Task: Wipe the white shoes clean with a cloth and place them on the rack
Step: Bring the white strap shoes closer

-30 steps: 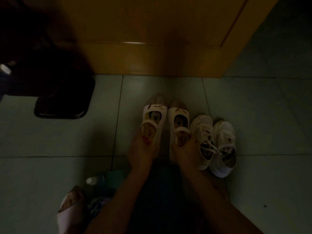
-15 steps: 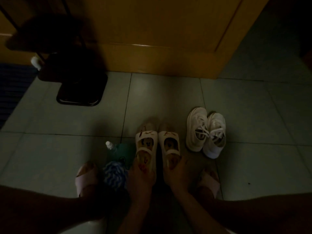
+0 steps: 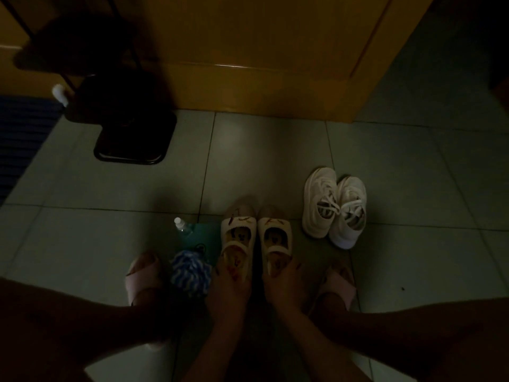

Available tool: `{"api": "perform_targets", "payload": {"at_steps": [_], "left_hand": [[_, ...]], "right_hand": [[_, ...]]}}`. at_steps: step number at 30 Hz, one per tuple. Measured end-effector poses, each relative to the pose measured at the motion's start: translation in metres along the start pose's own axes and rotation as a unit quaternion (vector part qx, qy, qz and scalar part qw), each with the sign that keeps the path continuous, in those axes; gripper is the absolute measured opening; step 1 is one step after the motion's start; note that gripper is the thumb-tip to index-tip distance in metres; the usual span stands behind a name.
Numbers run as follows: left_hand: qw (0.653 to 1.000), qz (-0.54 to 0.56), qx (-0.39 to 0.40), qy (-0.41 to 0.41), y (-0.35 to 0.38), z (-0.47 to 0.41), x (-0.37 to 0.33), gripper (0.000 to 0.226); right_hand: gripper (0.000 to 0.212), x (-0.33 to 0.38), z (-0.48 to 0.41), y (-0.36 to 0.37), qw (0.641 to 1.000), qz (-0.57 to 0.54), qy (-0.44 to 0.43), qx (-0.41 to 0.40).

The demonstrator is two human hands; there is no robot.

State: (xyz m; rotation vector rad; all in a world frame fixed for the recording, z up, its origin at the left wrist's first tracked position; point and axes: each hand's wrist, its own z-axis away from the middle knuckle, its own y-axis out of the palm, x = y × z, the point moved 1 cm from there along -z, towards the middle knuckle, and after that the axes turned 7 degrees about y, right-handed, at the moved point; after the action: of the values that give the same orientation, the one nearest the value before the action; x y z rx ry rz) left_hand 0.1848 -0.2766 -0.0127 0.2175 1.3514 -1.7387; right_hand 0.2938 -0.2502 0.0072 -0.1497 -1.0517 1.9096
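The left hand [image 3: 228, 290] and right hand [image 3: 285, 282] each grip the near heel of one of the white strap shoes [image 3: 239, 227] on the floor [image 3: 261, 161], toes pointing far, with the blue cloth [image 3: 190, 274] just left of the left hand.

The heels of both strap shoes [image 3: 238, 235] lie hidden under the left hand [image 3: 228, 289] and right hand [image 3: 283, 283]. The dark rack [image 3: 129, 139], perhaps loaded, fades into shadow, cut by the top edge.

Sneakers [image 3: 334, 208] white. Strap shoes [image 3: 256, 238] cream-white, dark marks on toes, printed inside. Cloth [image 3: 190, 274] blue-white striped. Slippers [image 3: 143, 274] pink. Floor [image 3: 275, 161] pale grey-green. Door [image 3: 261, 37] orange-brown. Mat [image 3: 22, 139] dark blue.
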Motion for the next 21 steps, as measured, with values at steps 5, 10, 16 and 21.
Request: {"api": "perform_targets", "payload": {"at_steps": [5,10,16,21], "left_hand": [[0.999,-0.026,0.024,0.002,-0.004,0.000,-0.003,0.074],[0.995,-0.073,-0.004,0.061,-0.040,-0.007,-0.020,0.041],[0.976,0.018,-0.186,0.113,-0.093,-0.042,-0.031,0.026],[0.966,0.106,-0.225,0.071,-0.111,-0.076,-0.010,0.048]], "right_hand": [[0.097,0.001,-0.001,-0.005,0.999,-0.004,0.010,0.040],[0.091,0.019,-0.002,-0.037,1.000,0.017,-0.017,-0.010],[0.061,0.065,-0.012,-0.042,0.984,-0.070,-0.164,-0.016],[0.039,0.106,-0.009,-0.026,0.963,-0.085,-0.252,0.043]]}}
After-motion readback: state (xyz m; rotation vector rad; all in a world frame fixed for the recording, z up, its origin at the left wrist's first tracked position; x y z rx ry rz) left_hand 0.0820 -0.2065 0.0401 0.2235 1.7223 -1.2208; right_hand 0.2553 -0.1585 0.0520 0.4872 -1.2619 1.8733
